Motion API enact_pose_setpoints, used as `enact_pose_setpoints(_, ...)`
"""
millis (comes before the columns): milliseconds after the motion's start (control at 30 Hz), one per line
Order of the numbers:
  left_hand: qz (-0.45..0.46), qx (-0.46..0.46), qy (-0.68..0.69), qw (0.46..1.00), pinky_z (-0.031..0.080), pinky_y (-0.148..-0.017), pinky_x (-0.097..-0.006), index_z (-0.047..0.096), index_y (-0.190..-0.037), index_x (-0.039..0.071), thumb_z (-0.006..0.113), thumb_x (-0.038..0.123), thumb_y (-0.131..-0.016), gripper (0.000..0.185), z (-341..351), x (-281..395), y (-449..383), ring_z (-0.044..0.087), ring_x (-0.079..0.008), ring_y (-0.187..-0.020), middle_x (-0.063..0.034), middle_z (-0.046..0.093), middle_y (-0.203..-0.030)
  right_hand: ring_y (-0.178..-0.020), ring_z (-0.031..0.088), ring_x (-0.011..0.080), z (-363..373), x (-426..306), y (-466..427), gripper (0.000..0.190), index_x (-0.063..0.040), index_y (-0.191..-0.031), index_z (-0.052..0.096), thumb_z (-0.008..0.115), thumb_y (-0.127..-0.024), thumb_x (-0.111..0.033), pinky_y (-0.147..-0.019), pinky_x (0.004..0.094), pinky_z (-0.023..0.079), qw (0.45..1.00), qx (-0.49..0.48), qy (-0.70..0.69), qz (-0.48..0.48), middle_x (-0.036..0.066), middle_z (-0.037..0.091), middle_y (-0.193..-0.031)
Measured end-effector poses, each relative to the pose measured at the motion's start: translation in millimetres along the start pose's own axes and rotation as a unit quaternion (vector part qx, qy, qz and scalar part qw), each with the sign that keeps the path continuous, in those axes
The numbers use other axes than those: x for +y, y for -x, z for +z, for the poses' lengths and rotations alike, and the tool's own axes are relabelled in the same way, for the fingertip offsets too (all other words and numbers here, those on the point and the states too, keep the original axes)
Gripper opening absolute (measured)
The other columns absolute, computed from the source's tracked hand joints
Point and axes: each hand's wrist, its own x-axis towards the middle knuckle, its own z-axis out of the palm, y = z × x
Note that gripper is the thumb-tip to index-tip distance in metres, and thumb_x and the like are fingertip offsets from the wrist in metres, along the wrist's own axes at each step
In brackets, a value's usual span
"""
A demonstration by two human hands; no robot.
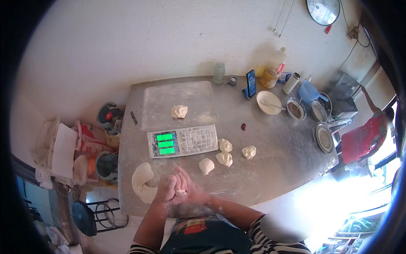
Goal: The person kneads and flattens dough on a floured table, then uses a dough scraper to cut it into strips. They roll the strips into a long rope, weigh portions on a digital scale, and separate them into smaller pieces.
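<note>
Both hands meet near the table's front edge, dusted with flour. My left hand (pixel 166 188) and my right hand (pixel 192 191) are closed around a small dough piece (pixel 181 192), which shows only between the fingers. Just left of them lies a large sheet of dough (pixel 141 182), partly hidden by my left hand. A floury digital scale (pixel 198 139) with a lit green display stands beyond the hands. One dough lump (pixel 179 111) rests on its platform (pixel 158 98). Right of the hands sit several more lumps, among them a smooth one (pixel 206 166) and a separate one (pixel 249 152).
The metal table (pixel 266 177) carries a phone on a stand (pixel 251 83), a bowl with a spoon (pixel 268 103), an oil bottle (pixel 271 74) and a blue plastic dipper (pixel 307 92) at the back right. A person in a red apron (pixel 361 139) stands past the table's right end. A stool (pixel 85 218) is lower left.
</note>
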Motion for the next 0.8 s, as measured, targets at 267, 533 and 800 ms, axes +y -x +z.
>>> enact_pose_setpoints(267,0.045,-0.047,-0.257,0.964,0.027,-0.108,-0.0378,0.028,-0.141,0.006,0.085,0.028,-0.063,0.099,2.4,28.3,-0.8,0.034,-0.0241,-0.132,-0.0121,0.039,-0.138,-0.087,0.058,0.0112,30.3,-22.5,-27.6,0.034,-0.006,-0.11,0.052,0.068,-0.08,-0.005,-0.077,0.0266,0.049,0.946,0.083,-0.308,0.058,0.003,0.06,-0.094)
enact_pose_setpoints(533,-0.023,0.071,-0.429,0.9,0.047,-0.089,-0.0381,0.035,-0.138,0.007,0.075,0.015,-0.07,0.08,2.5,0.7,9.7,0.058,-0.0335,-0.107,-0.0199,0.057,-0.118,-0.111,0.053,0.0344,4.2,-7.1,-12.7,0.038,-0.011,-0.117,0.057,0.064,-0.08,-0.016,-0.09,0.0396,0.047,0.972,0.044,0.224,-0.055,0.016,0.055,-0.116)
enact_pose_setpoints(800,-0.139,-0.032,-0.608,0.781,0.05,-0.073,-0.0437,0.059,-0.108,0.01,0.067,0.024,-0.072,0.039,-13.8,-48.4,-12.2,0.062,-0.037,-0.088,-0.0173,0.064,-0.097,-0.089,0.063,0.0265,3.0,-11.0,-12.7,0.032,-0.011,-0.102,0.063,0.066,-0.07,-0.015,-0.081,0.0347,0.049,0.957,0.03,0.201,0.21,0.01,0.064,-0.095)
